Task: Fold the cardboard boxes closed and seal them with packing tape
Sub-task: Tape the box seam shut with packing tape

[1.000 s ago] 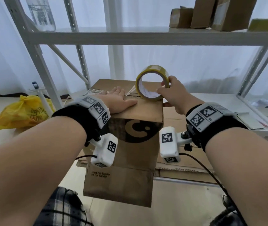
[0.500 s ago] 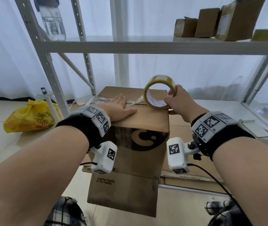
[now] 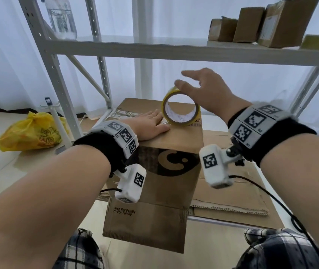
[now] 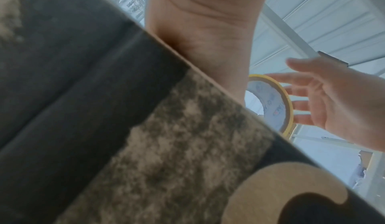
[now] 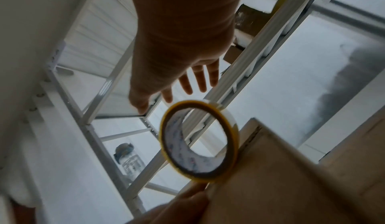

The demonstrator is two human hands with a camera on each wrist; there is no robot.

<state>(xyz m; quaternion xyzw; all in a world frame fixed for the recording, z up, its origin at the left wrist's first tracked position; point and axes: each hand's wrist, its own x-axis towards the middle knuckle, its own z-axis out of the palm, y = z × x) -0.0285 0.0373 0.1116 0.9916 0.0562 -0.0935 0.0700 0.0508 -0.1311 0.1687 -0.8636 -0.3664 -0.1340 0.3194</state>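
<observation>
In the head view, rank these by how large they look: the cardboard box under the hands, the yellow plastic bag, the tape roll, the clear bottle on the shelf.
1. cardboard box
2. yellow plastic bag
3. tape roll and clear bottle: they look alike, and the bottle is cut off by the frame edge, so I leave them unranked.

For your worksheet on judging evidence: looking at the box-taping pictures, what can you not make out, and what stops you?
- Seam under the flat left hand on the brown cardboard box: covered in the head view.
- Whether the open right hand touches the yellow-edged packing tape roll: motion blur in every view.
- Print inside the roll's core: too small and blurred.
- Label on the clear plastic bottle on the shelf: blurred, top cut off by the edge.
</observation>
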